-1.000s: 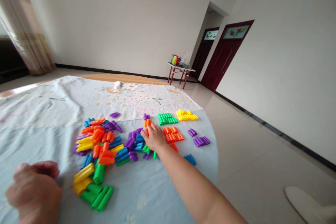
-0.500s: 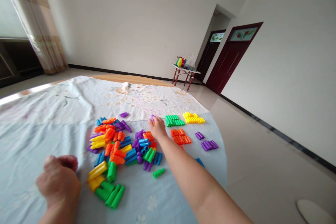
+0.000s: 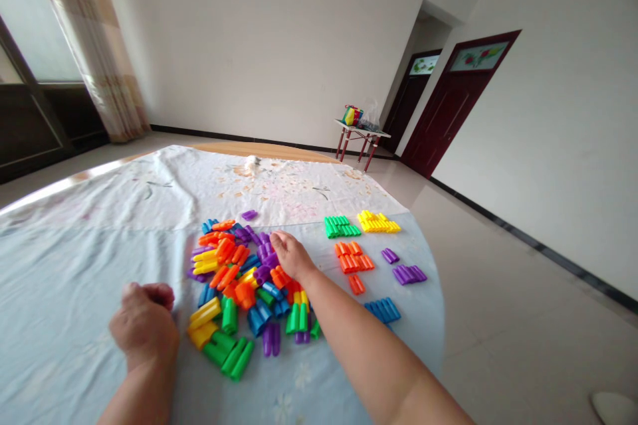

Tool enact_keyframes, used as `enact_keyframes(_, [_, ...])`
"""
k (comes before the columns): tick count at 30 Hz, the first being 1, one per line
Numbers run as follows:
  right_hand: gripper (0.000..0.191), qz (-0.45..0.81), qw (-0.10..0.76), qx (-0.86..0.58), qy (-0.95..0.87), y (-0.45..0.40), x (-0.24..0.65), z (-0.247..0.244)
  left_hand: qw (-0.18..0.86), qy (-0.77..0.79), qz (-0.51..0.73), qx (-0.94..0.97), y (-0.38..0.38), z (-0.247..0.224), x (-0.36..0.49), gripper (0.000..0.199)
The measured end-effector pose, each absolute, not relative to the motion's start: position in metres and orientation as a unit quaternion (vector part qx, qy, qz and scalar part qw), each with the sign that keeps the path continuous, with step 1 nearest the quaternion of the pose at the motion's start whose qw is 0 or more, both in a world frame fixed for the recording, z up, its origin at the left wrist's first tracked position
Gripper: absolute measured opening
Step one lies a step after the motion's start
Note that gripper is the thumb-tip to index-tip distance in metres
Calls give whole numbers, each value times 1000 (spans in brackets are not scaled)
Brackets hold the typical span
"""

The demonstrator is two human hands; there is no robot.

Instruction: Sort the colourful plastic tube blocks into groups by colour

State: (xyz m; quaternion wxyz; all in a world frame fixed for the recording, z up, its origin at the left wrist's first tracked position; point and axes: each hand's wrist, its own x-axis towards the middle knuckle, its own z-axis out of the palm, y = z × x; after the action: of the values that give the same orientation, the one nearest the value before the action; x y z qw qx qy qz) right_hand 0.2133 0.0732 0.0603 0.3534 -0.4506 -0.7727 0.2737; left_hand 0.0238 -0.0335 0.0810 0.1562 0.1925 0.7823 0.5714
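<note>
My right hand [image 3: 290,255] is at the upper right edge of a mixed pile of plastic bullet-shaped pieces. Its fingers are bent and close together, beside some purple pieces [image 3: 266,255]; what lies between them is hidden. Orange pieces [image 3: 280,276] touch the near side of that hand. My left hand [image 3: 144,322] rests as a fist on the cloth left of the pile, with no piece showing from it. Nearest to it are yellow pieces [image 3: 205,311] and green pieces [image 3: 238,358]. Blue pieces [image 3: 259,317] lie at the pile's near side.
Sorted groups sit right of my forearm: green [image 3: 342,226], yellow [image 3: 379,222], orange [image 3: 353,256], purple [image 3: 409,274] and blue [image 3: 383,310]. One purple piece [image 3: 249,215] lies beyond the pile. A pale blue cloth [image 3: 100,265] covers the round table, whose edge curves at right.
My right hand has moved left and nearer, against the pile, and the purple piece at its fingertips no longer shows. Pieces on the pile's right side have shifted. My left fist stays beside the pile.
</note>
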Motion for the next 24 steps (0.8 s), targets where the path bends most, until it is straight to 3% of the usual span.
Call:
enact_keyframes(8, [43,276,389,-532,-699,28,252,44,161,763,591,205,-35,76,27,42])
enact_keyframes(13, [47,367,426,-484,-670,10,233,46,167,751,604,208,-35,76,28,41])
enact_keyframes(19, [43,334,495,-520,-611,2,250,45,167,743,612,213,-35,73,28,41])
enact_keyframes(24, [44,396,513,-513,-563,-6,253,37,168,734,611,244,-38,70,31,42])
